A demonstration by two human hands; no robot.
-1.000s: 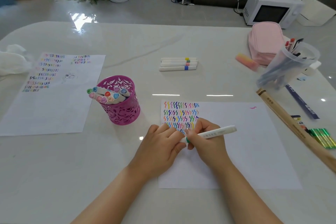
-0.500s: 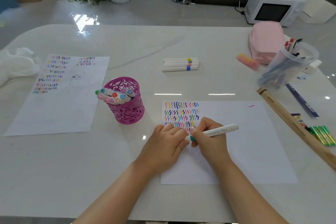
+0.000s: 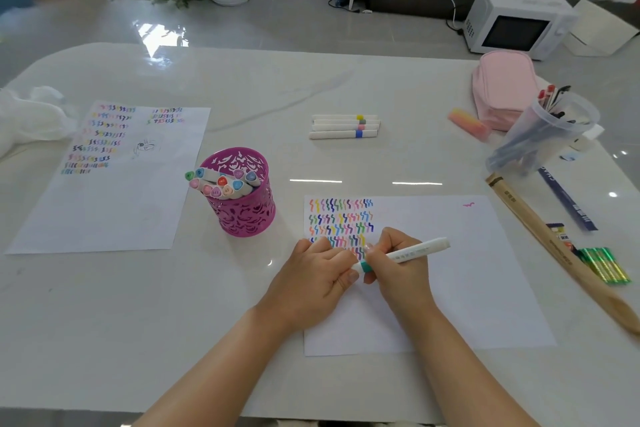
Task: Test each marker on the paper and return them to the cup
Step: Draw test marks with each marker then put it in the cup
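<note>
A white marker (image 3: 415,250) with a teal band lies across my right hand (image 3: 398,274), which grips its barrel over the white paper (image 3: 467,270). My left hand (image 3: 311,284) pinches the marker's left end, its fingers curled beside the right hand. Rows of coloured squiggles fill the paper's top left corner, partly hidden by both hands. The magenta cut-out cup (image 3: 242,215) stands to the left of the paper, with several markers (image 3: 221,182) leaning out of it. Several more white markers (image 3: 343,126) lie side by side further back on the table.
A second scribbled sheet (image 3: 114,204) lies at the left with a white cloth (image 3: 27,114) behind it. At the right are a pink pouch (image 3: 502,87), a pink eraser (image 3: 469,125), a clear cup of pens (image 3: 547,128), a long wooden stick (image 3: 554,253) and green pens (image 3: 604,265).
Both hands stay together on the marker over the squiggles. The teal band now shows more clearly between them, and the view has shifted slightly.
</note>
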